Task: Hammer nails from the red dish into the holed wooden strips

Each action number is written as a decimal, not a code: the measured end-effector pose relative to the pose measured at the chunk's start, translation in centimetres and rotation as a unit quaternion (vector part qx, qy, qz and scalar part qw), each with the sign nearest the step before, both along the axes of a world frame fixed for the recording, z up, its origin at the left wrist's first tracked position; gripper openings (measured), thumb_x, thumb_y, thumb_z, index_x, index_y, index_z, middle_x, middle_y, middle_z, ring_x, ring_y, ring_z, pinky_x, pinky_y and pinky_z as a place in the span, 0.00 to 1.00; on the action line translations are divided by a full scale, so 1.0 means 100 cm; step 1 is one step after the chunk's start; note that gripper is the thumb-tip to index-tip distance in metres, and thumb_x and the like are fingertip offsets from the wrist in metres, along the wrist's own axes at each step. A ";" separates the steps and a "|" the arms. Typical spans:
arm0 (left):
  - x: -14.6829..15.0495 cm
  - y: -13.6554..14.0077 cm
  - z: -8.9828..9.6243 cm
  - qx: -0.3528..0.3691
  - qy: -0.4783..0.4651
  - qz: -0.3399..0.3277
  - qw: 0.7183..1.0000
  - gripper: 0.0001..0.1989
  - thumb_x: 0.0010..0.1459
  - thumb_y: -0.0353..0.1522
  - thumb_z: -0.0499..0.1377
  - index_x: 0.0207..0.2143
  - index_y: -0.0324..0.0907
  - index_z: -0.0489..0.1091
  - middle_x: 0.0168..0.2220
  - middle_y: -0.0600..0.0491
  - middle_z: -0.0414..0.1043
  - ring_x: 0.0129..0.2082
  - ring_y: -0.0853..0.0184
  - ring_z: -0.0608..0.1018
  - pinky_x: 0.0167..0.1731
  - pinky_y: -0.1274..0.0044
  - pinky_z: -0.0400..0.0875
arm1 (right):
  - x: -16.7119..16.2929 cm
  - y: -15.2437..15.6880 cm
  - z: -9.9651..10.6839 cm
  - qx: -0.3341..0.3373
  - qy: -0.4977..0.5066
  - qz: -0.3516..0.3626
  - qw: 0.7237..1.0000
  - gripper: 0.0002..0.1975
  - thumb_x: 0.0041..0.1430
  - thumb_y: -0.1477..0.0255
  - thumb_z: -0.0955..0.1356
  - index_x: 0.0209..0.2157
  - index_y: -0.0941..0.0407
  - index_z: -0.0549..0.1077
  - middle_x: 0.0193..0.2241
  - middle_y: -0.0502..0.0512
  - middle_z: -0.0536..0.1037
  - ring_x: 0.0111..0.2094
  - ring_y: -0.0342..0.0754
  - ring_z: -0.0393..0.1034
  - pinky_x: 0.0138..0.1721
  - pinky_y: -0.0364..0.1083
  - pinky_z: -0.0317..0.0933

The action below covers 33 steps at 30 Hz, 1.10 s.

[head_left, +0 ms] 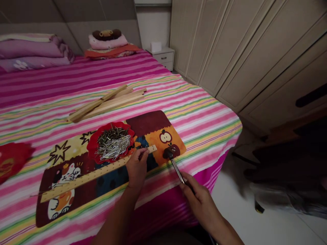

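A long wooden strip [102, 173] with several nails standing along it lies across a patterned mat [87, 200]. Close to the strip's right end, my left hand [138, 165] pinches with thumb and forefinger; what is between the fingertips is too small to make out. My right hand [198, 192] grips the handle of a hammer [176, 168], whose dark head is above the mat's right part, right of the strip's end. Just behind the strip sits a red scalloped dish [92, 144] heaped with loose nails [113, 144].
Several bare wooden strips [109, 102] lie in a pile behind the mat. A second red dish [12, 158] is at the left. Folded bedding [33, 51] is stacked at the back of the striped bed [204, 112]. The bed's edge drops to the floor [224, 200] at right.
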<state>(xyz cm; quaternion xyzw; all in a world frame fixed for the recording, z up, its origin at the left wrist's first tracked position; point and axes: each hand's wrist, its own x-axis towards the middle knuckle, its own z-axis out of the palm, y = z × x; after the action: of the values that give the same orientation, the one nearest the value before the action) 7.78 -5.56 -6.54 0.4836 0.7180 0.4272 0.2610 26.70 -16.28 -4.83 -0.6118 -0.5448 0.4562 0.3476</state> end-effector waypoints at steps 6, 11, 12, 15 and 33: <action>0.001 0.000 -0.002 0.000 0.008 0.004 1.000 0.09 0.49 0.39 0.58 0.31 0.46 0.73 0.29 0.56 0.76 0.30 0.67 0.75 0.34 0.76 0.67 | -0.003 0.000 0.002 0.017 0.009 0.007 1.000 0.18 0.62 0.65 0.60 0.51 0.56 0.67 0.34 0.52 0.78 0.32 0.46 0.72 0.33 0.41 0.65; 0.001 0.001 -0.009 0.007 0.023 0.000 1.000 0.10 0.50 0.39 0.57 0.32 0.45 0.73 0.30 0.55 0.76 0.30 0.67 0.74 0.35 0.76 0.67 | -0.006 0.000 0.005 -0.003 0.014 0.006 1.000 0.19 0.61 0.64 0.60 0.50 0.57 0.68 0.28 0.51 0.77 0.23 0.44 0.68 0.23 0.40 0.63; 0.001 0.001 -0.010 0.013 0.030 -0.002 0.999 0.10 0.51 0.38 0.57 0.32 0.45 0.73 0.30 0.55 0.76 0.31 0.67 0.74 0.35 0.75 0.67 | -0.006 0.000 0.007 -0.006 0.016 0.005 1.000 0.19 0.61 0.63 0.60 0.50 0.58 0.68 0.28 0.51 0.76 0.23 0.44 0.68 0.22 0.40 0.62; 0.002 0.000 -0.011 0.026 0.059 -0.014 0.998 0.09 0.52 0.37 0.56 0.32 0.44 0.73 0.31 0.54 0.75 0.31 0.67 0.74 0.36 0.75 0.66 | -0.008 0.000 0.013 -0.012 0.027 0.004 1.000 0.20 0.61 0.63 0.60 0.50 0.57 0.67 0.27 0.50 0.74 0.23 0.44 0.65 0.24 0.40 0.61; 0.004 0.000 -0.021 0.115 0.134 -0.055 0.983 0.06 0.55 0.32 0.55 0.31 0.43 0.72 0.28 0.54 0.74 0.30 0.68 0.74 0.33 0.77 0.66 | -0.031 0.031 0.055 0.033 -0.013 0.101 0.994 0.16 0.64 0.69 0.59 0.51 0.55 0.66 0.19 0.44 0.64 0.19 0.41 0.54 0.20 0.40 0.52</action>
<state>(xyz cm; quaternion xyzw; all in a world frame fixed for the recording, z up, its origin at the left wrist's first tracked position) 8.14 -5.53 -8.61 0.6020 0.6649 0.4231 0.1281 23.64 -13.17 0.67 -0.5474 -0.6230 0.4631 0.3127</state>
